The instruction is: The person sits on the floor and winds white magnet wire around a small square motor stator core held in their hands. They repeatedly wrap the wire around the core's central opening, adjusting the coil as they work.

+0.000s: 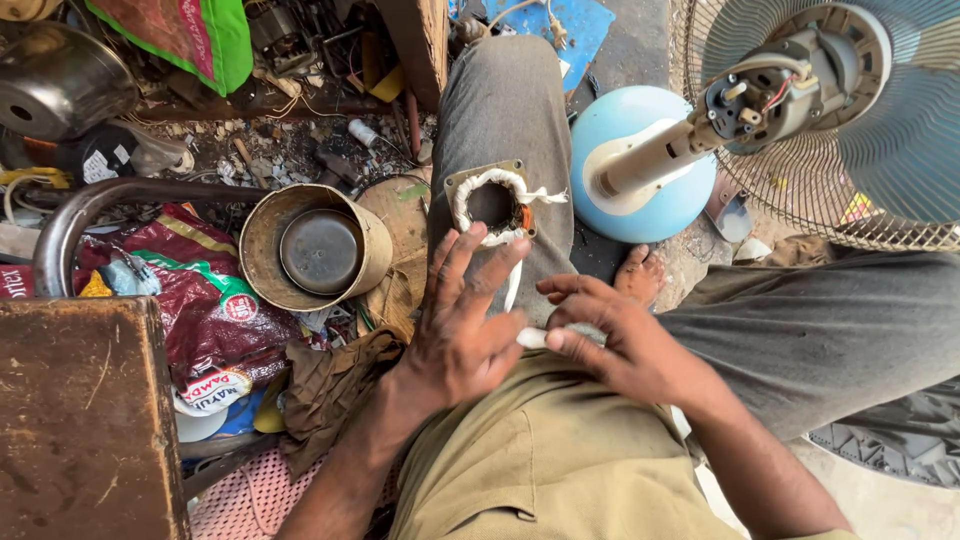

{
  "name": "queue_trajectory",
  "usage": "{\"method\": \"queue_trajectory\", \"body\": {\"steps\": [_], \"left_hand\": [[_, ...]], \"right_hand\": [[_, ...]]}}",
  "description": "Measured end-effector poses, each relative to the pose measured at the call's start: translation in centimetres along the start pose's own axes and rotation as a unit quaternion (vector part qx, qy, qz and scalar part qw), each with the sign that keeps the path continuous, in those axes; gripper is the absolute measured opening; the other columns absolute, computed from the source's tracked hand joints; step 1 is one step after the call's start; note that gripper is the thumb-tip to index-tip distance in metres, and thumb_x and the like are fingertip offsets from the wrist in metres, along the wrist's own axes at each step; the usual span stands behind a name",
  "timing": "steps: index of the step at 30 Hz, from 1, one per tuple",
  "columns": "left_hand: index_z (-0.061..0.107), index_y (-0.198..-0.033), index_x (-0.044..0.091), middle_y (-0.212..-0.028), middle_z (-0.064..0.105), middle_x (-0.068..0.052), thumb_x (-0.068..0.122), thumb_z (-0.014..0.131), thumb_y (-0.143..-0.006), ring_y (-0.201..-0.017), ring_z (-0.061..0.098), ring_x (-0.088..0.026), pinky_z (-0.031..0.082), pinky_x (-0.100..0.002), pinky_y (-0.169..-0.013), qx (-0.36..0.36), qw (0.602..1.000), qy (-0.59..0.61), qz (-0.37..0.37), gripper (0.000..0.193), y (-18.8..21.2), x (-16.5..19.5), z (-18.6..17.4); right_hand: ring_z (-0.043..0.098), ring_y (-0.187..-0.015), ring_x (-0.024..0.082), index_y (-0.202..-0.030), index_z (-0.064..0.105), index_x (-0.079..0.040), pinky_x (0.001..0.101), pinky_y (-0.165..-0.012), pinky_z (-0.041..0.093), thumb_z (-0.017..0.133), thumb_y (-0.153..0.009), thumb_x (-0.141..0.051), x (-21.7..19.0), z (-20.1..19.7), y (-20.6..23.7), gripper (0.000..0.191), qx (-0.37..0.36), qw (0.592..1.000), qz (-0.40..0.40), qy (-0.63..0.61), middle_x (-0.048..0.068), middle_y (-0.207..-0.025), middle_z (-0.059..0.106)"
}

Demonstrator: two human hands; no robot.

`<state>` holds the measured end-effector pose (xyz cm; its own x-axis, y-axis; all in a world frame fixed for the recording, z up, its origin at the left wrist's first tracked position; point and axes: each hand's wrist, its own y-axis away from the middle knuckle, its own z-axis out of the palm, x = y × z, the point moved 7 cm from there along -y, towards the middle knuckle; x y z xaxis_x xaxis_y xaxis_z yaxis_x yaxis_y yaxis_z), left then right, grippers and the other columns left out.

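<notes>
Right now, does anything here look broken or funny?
Yes. The table fan lies tipped over with its motor cover off, so wires and bare metal show at the back. Its motor winding rests apart on the person's knee, by the left hand. The right hand pinches something small and white.

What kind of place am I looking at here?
Probably a small fan repair workshop, worked at floor level. A wound motor stator rests on the person's knee by the left hand, a stripped pale blue pedestal fan lies alongside, and metal scrap litter covers the ground.
</notes>
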<state>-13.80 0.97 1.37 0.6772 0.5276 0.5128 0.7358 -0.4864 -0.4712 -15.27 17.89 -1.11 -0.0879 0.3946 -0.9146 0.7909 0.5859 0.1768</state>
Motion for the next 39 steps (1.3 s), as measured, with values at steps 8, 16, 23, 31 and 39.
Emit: {"method": "queue_trajectory", "body": {"steps": [8, 16, 23, 31, 39], "left_hand": [[0.053, -0.076, 0.005, -0.084, 0.057, -0.01, 0.022, 0.076, -0.092, -0.079, 0.061, -0.032, 0.051, -0.049, -0.075, -0.117, 0.922, 0.369, 0.027, 0.033, 3.5, 3.0, -5.6], [0.059, -0.106, 0.005, -0.077, 0.054, -0.004, 0.036, 0.053, -0.117, -0.063, 0.049, -0.009, 0.043, -0.026, -0.063, 0.428, 0.731, 0.516, -0.128, 0.034, 6.9, -4.9, -13.9], [0.063, -0.087, 0.005, -0.063, 0.057, -0.009, 0.002, 0.065, -0.091, -0.053, 0.058, -0.025, 0.044, -0.044, -0.048, -0.138, 0.985, 0.074, -0.066, 0.006, -0.4, -0.9, -3.3], [0.062, -0.084, 0.002, -0.068, 0.061, -0.012, 0.007, 0.064, -0.091, -0.06, 0.064, -0.029, 0.049, -0.046, -0.056, -0.211, 0.964, 0.098, -0.132, 0.009, 0.4, -1.0, -0.9], [0.063, -0.122, -0.001, -0.097, 0.067, -0.017, 0.023, 0.075, -0.084, -0.089, 0.066, -0.03, 0.054, -0.045, -0.075, -0.199, 0.966, 0.075, -0.151, 0.047, 1.1, -1.2, -2.1]], "right_hand": [[0.063, -0.111, 0.034, -0.136, 0.061, -0.005, 0.0427, -0.095, 0.052, 0.072, -0.09, -0.01, -1.9, 0.2, -3.2, 0.048, 0.112, 0.959, -0.177, 0.191, 0.016, -0.125, 0.066], [0.065, -0.101, 0.03, -0.136, 0.063, -0.009, 0.0399, -0.088, 0.053, 0.073, -0.086, -0.005, -1.7, 1.3, -3.6, 0.051, 0.131, 0.938, -0.219, 0.234, 0.013, -0.117, 0.069], [0.064, -0.093, 0.014, -0.149, 0.046, -0.008, 0.0293, -0.082, 0.054, 0.079, -0.088, -0.018, -0.7, 2.0, -2.7, 0.07, 0.035, 0.982, -0.063, -0.173, 0.004, -0.111, 0.068], [0.064, -0.079, 0.01, -0.141, 0.056, -0.003, 0.0251, -0.068, 0.053, 0.076, -0.093, -0.014, 4.6, 3.0, -2.0, 0.053, 0.042, 0.89, 0.047, -0.452, 0.004, -0.092, 0.069], [0.059, -0.07, 0.005, -0.111, 0.074, -0.002, 0.0206, -0.062, 0.049, 0.074, -0.094, -0.012, 5.7, 3.4, -1.8, 0.019, 0.106, 0.938, 0.066, -0.322, 0.002, -0.082, 0.071]]}}
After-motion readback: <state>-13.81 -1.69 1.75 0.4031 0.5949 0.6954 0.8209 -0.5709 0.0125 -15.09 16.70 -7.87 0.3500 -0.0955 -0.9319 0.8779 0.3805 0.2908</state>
